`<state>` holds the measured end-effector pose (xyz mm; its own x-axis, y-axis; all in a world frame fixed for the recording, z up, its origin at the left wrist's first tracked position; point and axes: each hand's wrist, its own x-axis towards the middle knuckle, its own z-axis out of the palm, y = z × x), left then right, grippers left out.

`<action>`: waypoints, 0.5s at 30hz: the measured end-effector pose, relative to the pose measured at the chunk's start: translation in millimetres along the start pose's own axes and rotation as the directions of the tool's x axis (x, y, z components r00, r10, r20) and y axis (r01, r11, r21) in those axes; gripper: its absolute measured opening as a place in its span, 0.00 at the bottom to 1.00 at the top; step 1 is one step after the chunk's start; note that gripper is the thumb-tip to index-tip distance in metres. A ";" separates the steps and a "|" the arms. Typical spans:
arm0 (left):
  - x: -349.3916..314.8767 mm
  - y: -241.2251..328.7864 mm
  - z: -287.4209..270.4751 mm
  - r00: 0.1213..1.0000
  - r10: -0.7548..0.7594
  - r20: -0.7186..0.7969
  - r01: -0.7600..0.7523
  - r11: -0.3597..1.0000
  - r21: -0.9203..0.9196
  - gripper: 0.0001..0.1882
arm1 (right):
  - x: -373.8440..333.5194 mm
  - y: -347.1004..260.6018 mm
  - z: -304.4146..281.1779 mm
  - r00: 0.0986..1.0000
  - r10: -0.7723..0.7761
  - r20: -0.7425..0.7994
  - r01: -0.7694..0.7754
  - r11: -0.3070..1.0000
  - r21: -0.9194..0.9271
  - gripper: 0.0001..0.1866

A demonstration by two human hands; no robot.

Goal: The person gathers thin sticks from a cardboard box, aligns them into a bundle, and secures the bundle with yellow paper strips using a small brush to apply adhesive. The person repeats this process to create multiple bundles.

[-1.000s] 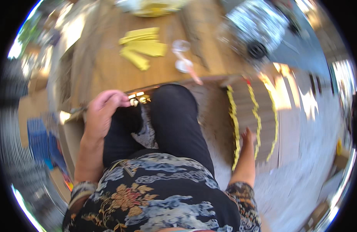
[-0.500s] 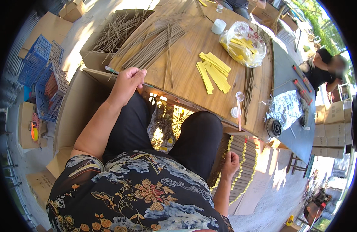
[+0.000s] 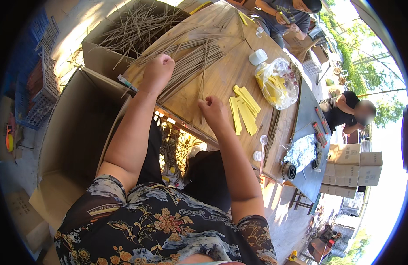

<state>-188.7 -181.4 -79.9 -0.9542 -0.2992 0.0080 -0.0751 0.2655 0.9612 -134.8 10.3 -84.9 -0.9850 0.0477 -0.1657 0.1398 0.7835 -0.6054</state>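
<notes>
A pile of thin brown sticks (image 3: pixel 186 66) lies across the left part of the wooden table. My left hand (image 3: pixel 159 73) is over the pile's near left side, its fingers curled closed; what they hold, if anything, is hidden. My right hand (image 3: pixel 213 111) is at the table's near edge, thumb and fingers pinched together by the near ends of a couple of loose sticks (image 3: pixel 204 73). Whether it grips one cannot be made out. Right of that hand, yellow paper strips (image 3: pixel 244 110) lie fanned out, with a clear plastic bag (image 3: pixel 283 84) of more yellow strips behind them.
Open cardboard boxes stand at the left, one full of sticks (image 3: pixel 133 33). A white jar (image 3: pixel 258 57) and a pink-handled spoon (image 3: pixel 262 152) are on the table (image 3: pixel 232 39). Beyond, a grey board (image 3: pixel 307 170) bears foil and a black coil. Two people sit farther off.
My right hand has risen from beside my lap to the table edge near the loose sticks. My left hand has moved forward over the pile. The view has shifted, showing more of the co-workers.
</notes>
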 end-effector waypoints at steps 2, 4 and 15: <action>0.8 -1.6 -0.1 0.999 0.028 0.029 -0.032 0.988 0.150 0.13 | 27.6 -1.5 20.0 0.997 -0.049 -0.054 0.047 0.998 -0.038 0.21; 4.6 -5.5 0.0 0.998 0.025 0.066 -0.043 0.956 0.291 0.15 | 51.3 -12.4 33.9 0.998 -0.055 -0.035 0.054 0.998 -0.030 0.19; 11.4 -11.2 2.4 0.982 -0.047 0.183 -0.025 0.929 0.369 0.14 | 107.5 -64.5 49.7 0.936 0.278 0.214 -0.351 0.754 0.556 0.16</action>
<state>-199.4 -185.6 -91.3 -0.9865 -0.1387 -0.0874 -0.1534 0.5925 0.7908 -244.6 -66.0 -102.3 -0.8619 0.1300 -0.4901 0.5070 0.2293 -0.8309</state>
